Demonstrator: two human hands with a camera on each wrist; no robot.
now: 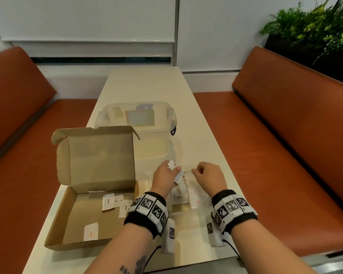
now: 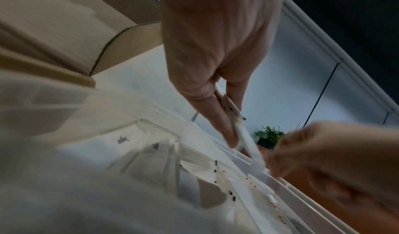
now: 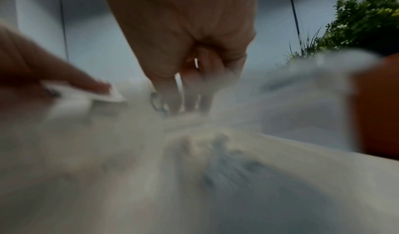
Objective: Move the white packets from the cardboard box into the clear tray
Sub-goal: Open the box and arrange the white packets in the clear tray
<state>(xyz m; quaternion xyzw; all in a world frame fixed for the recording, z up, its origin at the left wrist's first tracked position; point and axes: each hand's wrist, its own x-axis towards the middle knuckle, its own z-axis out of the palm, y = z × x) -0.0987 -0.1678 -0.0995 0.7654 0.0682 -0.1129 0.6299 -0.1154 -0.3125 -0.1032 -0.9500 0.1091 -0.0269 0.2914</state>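
Left hand (image 1: 164, 175), centre frame: grip pinching white packets (image 1: 179, 176) between thumb and fingers, above the clear tray (image 1: 151, 175). Right hand (image 1: 208, 175), just right of it: fingers curled down at the tray's far rim; contents of grip cannot be told. Cardboard box (image 1: 95, 175), lower left, lid up: several packets inside. Lidded clear container (image 1: 135, 119), behind, on the tabletop (image 1: 147, 86).

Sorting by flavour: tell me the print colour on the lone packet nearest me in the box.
Red print on the white packet, clearest in the head view.
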